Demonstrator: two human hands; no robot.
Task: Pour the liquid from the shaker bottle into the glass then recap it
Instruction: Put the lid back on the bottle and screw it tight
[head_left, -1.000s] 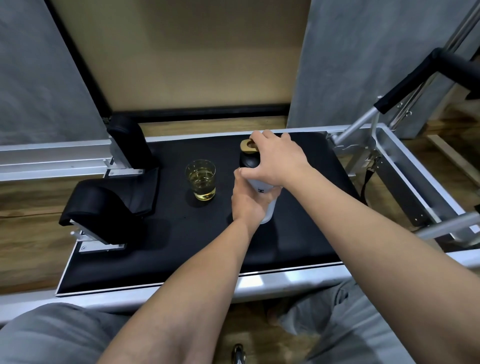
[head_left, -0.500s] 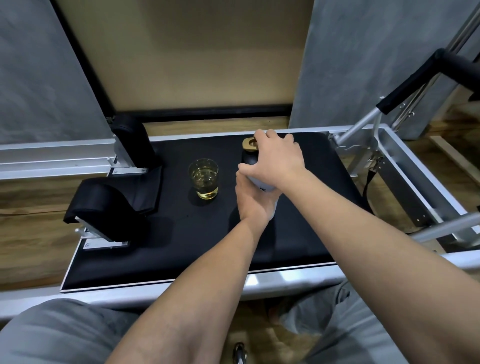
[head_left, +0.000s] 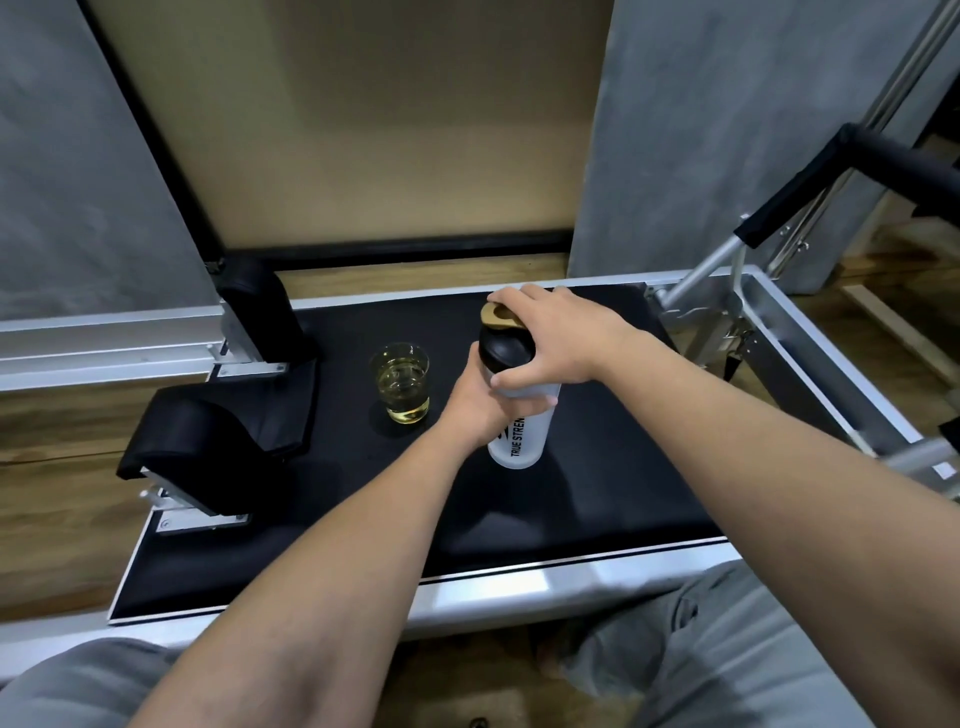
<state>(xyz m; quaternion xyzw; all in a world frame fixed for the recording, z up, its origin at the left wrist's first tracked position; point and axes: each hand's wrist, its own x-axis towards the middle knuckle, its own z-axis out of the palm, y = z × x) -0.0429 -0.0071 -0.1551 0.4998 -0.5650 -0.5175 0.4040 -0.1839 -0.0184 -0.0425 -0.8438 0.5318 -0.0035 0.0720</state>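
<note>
A frosted white shaker bottle (head_left: 522, 436) with black lettering stands upright on the black padded platform (head_left: 597, 499). My left hand (head_left: 475, 402) is wrapped around its body from the left. My right hand (head_left: 558, 345) lies over its black lid (head_left: 503, 353), fingers on the gold flip cap (head_left: 496, 315) and thumb down the side. To the left of the bottle stands a clear glass (head_left: 402, 382) holding yellowish liquid, apart from both hands.
Black padded shoulder rests (head_left: 208, 441) stand at the platform's left end. A metal frame with a padded bar (head_left: 810, 176) rises at the right. Silver rails (head_left: 519, 582) edge the platform. My grey-trousered knees (head_left: 727, 649) are below the front rail.
The bottle's lower body and lettering now show below my left hand. My right hand has turned on the lid, uncovering more of the black lid and gold cap. The glass has not moved.
</note>
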